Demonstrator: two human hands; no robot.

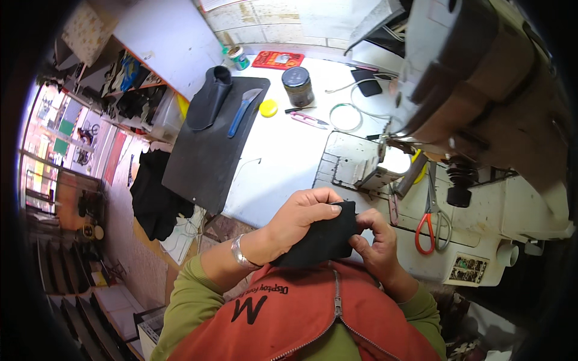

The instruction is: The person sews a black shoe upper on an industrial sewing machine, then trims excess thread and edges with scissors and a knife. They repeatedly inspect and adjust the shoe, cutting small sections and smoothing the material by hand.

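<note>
A piece of black fabric (322, 242) is held up close to my chest, in front of the table's near edge. My left hand (304, 215) grips its upper edge, thumb on top near the corner and the other fingers behind it. At the fabric's right edge, my right hand (378, 243) pinches it with thumb and curled forefinger. The fabric's underside and my left fingertips are hidden. Right of my hands, small thread snips (393, 207) and red-handled scissors (426, 233) lie on the sewing machine bed.
A sewing machine (469, 90) fills the right side. On the white table (274, 174) are a dark mat (205, 159) with a blue-handled knife (241, 117), a jar (298, 86), a yellow lid (268, 108) and pink snips (309, 120). Black cloth (158, 195) hangs at left.
</note>
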